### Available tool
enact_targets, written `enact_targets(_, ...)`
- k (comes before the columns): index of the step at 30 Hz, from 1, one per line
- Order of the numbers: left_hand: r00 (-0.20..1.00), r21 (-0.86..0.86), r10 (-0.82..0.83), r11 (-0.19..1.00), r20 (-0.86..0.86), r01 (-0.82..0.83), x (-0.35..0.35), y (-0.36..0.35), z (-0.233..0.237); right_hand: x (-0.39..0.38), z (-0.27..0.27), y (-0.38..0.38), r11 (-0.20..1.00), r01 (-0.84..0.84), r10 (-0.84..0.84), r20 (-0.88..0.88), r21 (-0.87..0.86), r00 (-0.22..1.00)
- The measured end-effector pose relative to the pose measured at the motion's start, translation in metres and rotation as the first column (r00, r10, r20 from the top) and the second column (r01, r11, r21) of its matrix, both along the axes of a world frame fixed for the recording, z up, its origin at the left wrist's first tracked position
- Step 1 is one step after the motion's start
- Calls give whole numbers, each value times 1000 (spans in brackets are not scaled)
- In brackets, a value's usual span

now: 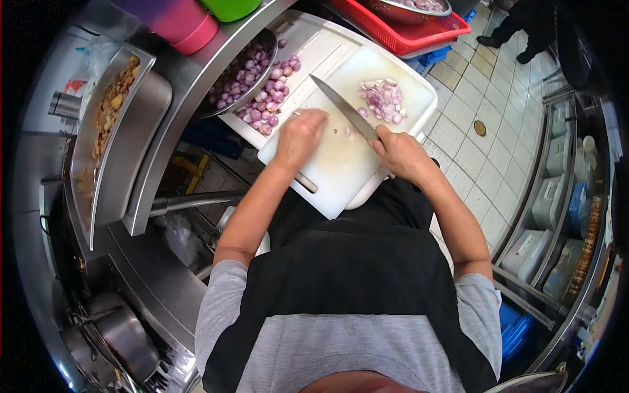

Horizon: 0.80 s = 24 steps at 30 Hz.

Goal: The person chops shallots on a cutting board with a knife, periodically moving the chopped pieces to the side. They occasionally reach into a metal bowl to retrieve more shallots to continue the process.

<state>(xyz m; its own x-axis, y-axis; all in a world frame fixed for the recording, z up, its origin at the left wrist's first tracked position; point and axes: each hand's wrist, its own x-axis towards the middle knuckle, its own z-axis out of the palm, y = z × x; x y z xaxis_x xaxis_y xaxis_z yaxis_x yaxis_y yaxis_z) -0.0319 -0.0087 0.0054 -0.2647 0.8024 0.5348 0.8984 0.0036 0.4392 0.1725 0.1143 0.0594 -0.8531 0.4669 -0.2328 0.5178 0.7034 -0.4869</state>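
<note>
My right hand [398, 152] grips the handle of a large kitchen knife [346, 107], its blade slanting up and left over the white cutting board [337, 180]. Curled on the board's left part is my left hand [301, 137], a ring on one finger. Its fingers are closed, and anything inside them is hidden. Sliced shallots [383, 101] lie in a heap right of the blade, with a few small bits under it. Whole purple shallots [267, 105] are piled just beyond my left hand, beside a metal bowl [267, 42] of more shallots.
The board rests on a white plastic surface [314, 33]. A red basket [393, 31] carries a bowl of cut shallots at the back. To the left, a steel counter [147, 170] holds a deep metal food tray [141, 72]. A person [527, 26] stands far right on the tiled floor.
</note>
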Motion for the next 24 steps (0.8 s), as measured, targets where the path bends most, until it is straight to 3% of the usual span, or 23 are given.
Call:
enact_targets(3, 961, 18, 158, 987, -228, -158, -43, 10, 4, 13, 7, -6, 999, 31, -30, -16, 39, 999)
enact_targets(4, 960, 23, 161, 987, -227, -160, -53, 13, 5, 16, 7, -11, 999, -13, 13, 5, 37, 1000)
enact_targets(6, 822, -111, 213, 942, -528, -316, -67, 21, 6, 21, 9, -20, 996, -93, 92, 59, 11, 994)
enact_targets(10, 744, -245, 154, 884, -651, -398, -76, 35, 1, 29, -7, -17, 993, -117, 118, 38, -19, 992)
enact_targets(14, 769, -248, 143, 896, -623, -367, -67, 39, 10, 29, -19, 14, 1000, 11, -11, -17, 27, 1000)
enact_targets(16, 963, -148, 148, 972, -223, -184, -44, 36, 20, 31, -20, 33, 996, 86, -85, -29, 29, 996)
enact_targets(17, 964, -150, 146, 972, -222, -181, -28, 34, 20, 31, -18, 38, 996, 88, -87, -27, 28, 996)
enact_targets(19, 976, -202, 110, 977, 187, -71, 6, 29, 19, 30, -12, 42, 994, 91, -91, -9, 67, 996)
enact_targets(20, 976, -204, 111, 976, 188, -72, 15, 25, 15, 28, -9, 40, 991, 73, -73, -7, 115, 997)
enact_targets(22, 999, -211, 13, 978, 34, -5, 28, 16, 6, 25, -3, 30, 982, 87, -90, 6, 165, 996)
enact_targets(24, 998, -229, 57, 972, 22, -50, 30, 9, 4, 24, -2, 18, 972, 101, -107, 19, 211, 994)
